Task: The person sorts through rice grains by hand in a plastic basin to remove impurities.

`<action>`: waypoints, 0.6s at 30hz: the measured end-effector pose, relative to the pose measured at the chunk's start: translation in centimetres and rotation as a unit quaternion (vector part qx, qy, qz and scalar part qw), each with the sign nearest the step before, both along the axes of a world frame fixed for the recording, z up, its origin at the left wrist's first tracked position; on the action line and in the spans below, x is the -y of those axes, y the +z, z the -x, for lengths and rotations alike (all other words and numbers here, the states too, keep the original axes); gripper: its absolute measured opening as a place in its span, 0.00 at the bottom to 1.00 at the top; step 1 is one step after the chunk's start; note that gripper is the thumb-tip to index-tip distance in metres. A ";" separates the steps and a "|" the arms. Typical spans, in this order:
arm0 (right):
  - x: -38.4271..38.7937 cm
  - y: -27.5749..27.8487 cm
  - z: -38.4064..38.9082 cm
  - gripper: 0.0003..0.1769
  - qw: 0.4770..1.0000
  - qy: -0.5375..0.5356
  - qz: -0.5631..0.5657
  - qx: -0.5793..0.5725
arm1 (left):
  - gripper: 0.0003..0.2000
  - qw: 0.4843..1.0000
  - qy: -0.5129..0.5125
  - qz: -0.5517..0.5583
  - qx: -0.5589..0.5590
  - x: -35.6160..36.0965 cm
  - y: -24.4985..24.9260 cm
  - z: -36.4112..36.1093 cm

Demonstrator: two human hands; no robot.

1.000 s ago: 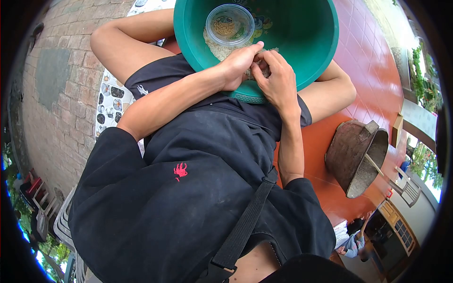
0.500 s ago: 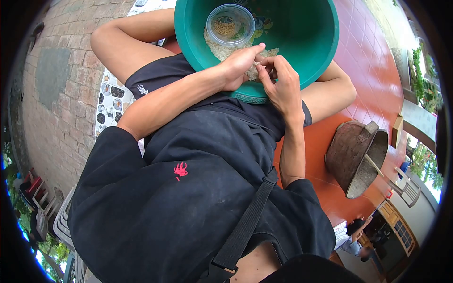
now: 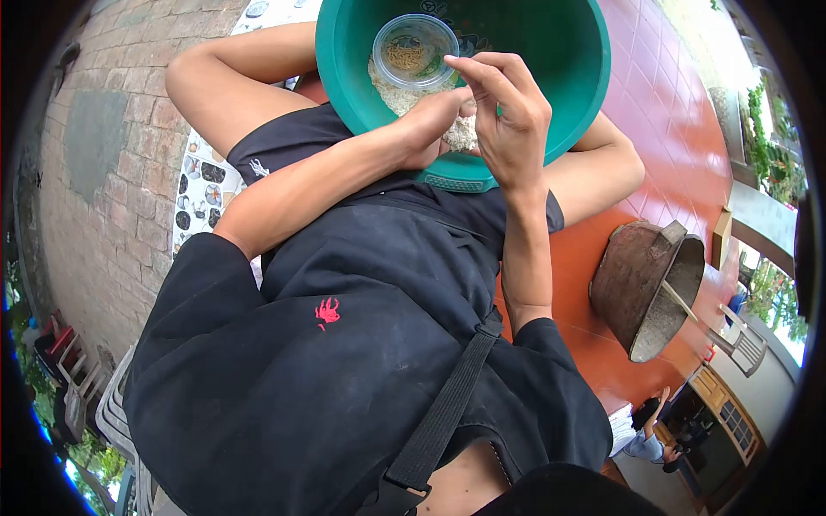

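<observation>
A green basin (image 3: 568, 120) rests across the person's lap, with whitish rice grains (image 3: 391, 93) along its near left side. Inside it, a round clear plastic tub (image 3: 416, 52) sits on the rice and contains some brownish grains (image 3: 407, 53). My left hand (image 3: 433, 125) is cupped low in the basin with rice in its palm, its fingers mostly hidden. Above and right of it, my right hand (image 3: 509, 112) is raised near the tub's right rim, its fingers drawn together in a pinch. Anything between those fingertips is too small to make out.
On the red tiled floor at right lies a tilted brown pot-like vessel (image 3: 641, 288) with a stick in it. A pebble-patterned seat (image 3: 200, 185) is under the legs, beside brick paving (image 3: 142, 163). Another person (image 3: 650, 439) is at lower right; chairs (image 3: 82, 370) stand at left.
My right hand has left the rice in my left palm and moved up toward the tub. My left hand stays nearly in place, with its thumb drawn in. The basin has shifted slightly left.
</observation>
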State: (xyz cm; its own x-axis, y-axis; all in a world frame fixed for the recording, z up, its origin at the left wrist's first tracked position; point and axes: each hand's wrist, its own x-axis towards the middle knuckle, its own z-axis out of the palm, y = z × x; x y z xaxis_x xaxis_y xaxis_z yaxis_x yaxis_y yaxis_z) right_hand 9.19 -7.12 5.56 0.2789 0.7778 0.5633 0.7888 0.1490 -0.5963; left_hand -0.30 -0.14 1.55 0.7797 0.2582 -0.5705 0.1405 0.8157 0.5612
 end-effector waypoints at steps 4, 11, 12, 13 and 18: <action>2.0 -0.4 0.0 0.13 0.999 -0.006 0.038 -0.012 | 0.13 1.000 -0.017 0.019 -0.005 0.1 0.3 0.1; 4.6 -2.0 -0.3 0.12 0.983 0.034 0.177 -0.017 | 0.21 0.999 -0.036 0.024 -0.023 -0.4 -2.3 -0.3; 4.6 -2.1 -0.3 0.12 0.982 0.040 0.185 -0.004 | 0.21 0.999 -0.036 0.024 -0.023 -0.4 -2.1 -0.3; 4.6 -2.1 -0.3 0.11 0.980 0.046 0.193 0.009 | 0.20 0.999 -0.032 0.026 -0.022 -0.3 -1.8 -0.2; 4.3 -2.4 -0.3 0.10 0.981 0.051 0.182 0.040 | 0.20 0.999 -0.013 0.026 -0.032 0.0 -0.8 -0.3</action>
State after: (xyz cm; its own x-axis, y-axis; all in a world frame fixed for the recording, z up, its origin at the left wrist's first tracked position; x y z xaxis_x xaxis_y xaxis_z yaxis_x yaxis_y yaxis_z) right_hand 9.45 -11.38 3.16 0.1555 0.9532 0.2591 0.8268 0.0180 -0.5623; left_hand 0.03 -0.13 0.71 0.7472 0.2062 -0.6318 0.1973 0.8389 0.5072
